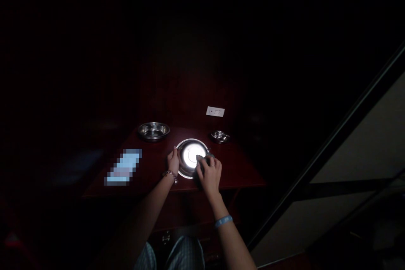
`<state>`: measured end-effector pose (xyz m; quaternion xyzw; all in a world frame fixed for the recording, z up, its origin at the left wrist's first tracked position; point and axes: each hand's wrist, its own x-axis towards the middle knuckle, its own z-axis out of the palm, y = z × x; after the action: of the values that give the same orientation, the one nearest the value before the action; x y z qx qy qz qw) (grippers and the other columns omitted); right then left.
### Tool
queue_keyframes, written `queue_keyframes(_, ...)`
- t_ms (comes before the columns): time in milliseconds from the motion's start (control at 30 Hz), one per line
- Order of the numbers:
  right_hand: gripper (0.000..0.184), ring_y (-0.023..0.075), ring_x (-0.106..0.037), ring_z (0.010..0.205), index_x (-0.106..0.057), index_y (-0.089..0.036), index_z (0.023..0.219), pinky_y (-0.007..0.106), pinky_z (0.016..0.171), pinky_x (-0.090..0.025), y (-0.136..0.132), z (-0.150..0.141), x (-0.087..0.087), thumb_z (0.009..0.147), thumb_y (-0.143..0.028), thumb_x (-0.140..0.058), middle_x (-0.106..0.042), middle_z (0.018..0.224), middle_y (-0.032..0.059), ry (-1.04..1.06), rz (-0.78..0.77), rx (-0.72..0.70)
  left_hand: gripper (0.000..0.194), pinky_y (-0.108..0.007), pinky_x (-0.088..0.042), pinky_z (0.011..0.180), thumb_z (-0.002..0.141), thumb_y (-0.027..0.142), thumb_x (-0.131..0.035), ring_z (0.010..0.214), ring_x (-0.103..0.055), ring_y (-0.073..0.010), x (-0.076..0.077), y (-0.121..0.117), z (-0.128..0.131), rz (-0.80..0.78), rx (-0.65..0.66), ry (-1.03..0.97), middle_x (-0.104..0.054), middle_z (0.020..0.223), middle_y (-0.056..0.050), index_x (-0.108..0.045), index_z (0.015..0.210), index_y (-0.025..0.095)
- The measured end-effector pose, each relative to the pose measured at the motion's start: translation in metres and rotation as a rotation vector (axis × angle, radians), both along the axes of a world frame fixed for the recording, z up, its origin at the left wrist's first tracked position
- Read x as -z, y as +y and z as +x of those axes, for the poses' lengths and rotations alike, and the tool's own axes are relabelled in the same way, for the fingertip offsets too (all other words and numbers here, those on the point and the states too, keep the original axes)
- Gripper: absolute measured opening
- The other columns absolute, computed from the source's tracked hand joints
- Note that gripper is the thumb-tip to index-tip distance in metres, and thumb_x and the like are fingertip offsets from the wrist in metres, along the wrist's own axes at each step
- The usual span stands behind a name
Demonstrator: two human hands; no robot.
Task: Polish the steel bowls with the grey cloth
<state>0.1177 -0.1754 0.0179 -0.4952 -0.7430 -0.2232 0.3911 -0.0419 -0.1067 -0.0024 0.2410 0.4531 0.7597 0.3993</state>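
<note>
A shiny metal bowl (186, 168) lies on the dark red table, with a bright glare across its middle. I cannot tell whether its inside or its underside faces me. My left hand (173, 162) grips the bowl's left rim, thumb toward the rim. My right hand (210, 173) is closed around a small dark greenish thing (209, 155), like a cloth or pad, pressed against the right part of the bowl. The fingers partly hide it, so its kind is unclear.
On the red table (240, 173), a wide metal bowl (154, 132) stands at the back left and a small metal bowl (220, 136) at the back right. A blurred-out bright rectangle (124, 168) lies left. A socket panel (215, 111) is on the wall behind.
</note>
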Motion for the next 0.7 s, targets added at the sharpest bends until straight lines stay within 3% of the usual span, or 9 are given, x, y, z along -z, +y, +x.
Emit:
queue_keyframes(200,0.028,0.0257,-0.057,0.105,-0.078,-0.032,0.127,0.041,0.099,-0.046,-0.004,-0.002,-0.006,0.100,-0.029,-0.070,-0.069,0.111,0.0081,-0.145,-0.018,-0.035,0.058,-0.023,-0.033,0.047,0.083,0.075,-0.067,0.050,-0.041,-0.0117,-0.005,-0.004,0.001,-0.004,0.031,-0.026,-0.046,0.054,0.004,-0.055,0.063,0.022)
queue_keyframes(700,0.030,0.0250,-0.059,0.104,-0.075,-0.033,0.128,0.043,0.101,-0.050,-0.007,-0.004,-0.006,0.101,-0.029,-0.067,-0.070,0.112,0.0064,-0.147,0.027,-0.074,0.053,-0.026,-0.040,0.051,0.083,0.069,-0.066,0.055,-0.048,-0.0138,-0.018,-0.013,0.002,-0.075,0.020,-0.025,-0.052,0.058,0.001,-0.054,0.061,0.022)
